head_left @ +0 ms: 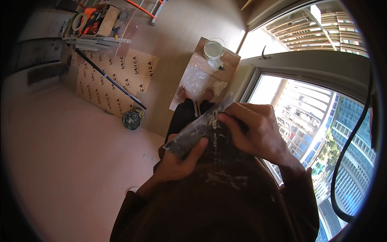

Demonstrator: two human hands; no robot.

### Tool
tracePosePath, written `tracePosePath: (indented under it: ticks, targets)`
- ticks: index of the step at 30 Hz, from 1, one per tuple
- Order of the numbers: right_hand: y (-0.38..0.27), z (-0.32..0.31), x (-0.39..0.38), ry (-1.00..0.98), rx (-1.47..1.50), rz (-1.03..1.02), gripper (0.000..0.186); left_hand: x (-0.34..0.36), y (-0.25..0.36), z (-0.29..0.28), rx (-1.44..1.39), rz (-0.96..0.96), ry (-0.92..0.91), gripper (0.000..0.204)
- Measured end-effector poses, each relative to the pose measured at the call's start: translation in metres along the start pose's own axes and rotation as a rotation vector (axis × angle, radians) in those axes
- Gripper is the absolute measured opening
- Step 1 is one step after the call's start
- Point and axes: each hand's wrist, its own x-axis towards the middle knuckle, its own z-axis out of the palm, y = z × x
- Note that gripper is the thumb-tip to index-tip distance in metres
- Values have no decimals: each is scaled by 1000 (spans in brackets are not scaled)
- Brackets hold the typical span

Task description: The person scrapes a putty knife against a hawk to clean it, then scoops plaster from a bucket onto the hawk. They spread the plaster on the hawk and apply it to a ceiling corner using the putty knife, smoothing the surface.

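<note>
My left hand point(181, 161) grips a flat, grey, paint-smeared sheet or blade point(183, 139) held diagonally at my waist, thumb pressed on its face. My right hand point(258, 133) is closed at the upper right end, thumb and fingers pinched around that end beside some pale, flaky residue point(213, 121); whether a smaller piece is between them I cannot make out. My dark clothing, streaked with white, is behind it. My bare feet stand on a stained wooden platform point(191, 74), where a white bucket point(213, 49) and crumpled scraps sit.
At left are printed floor paper point(141, 70), a long pole point(105, 74), a dark round bucket point(131, 120) and a pink wall or surface point(72, 153). A box of tools point(94, 22) and an orange ladder point(145, 10) are upper left. A bright window point(306, 121) and dark cable point(338, 165) are at right.
</note>
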Motion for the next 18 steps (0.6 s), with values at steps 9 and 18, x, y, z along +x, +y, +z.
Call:
tracePosePath:
  ticks: [9, 18]
  targets:
    - [70, 18, 10, 4, -69, 152, 17, 37, -33, -20, 853, 656, 317, 65]
    - [77, 63, 4, -44, 521, 405, 24, 54, -74, -24, 1251, 649, 248, 69]
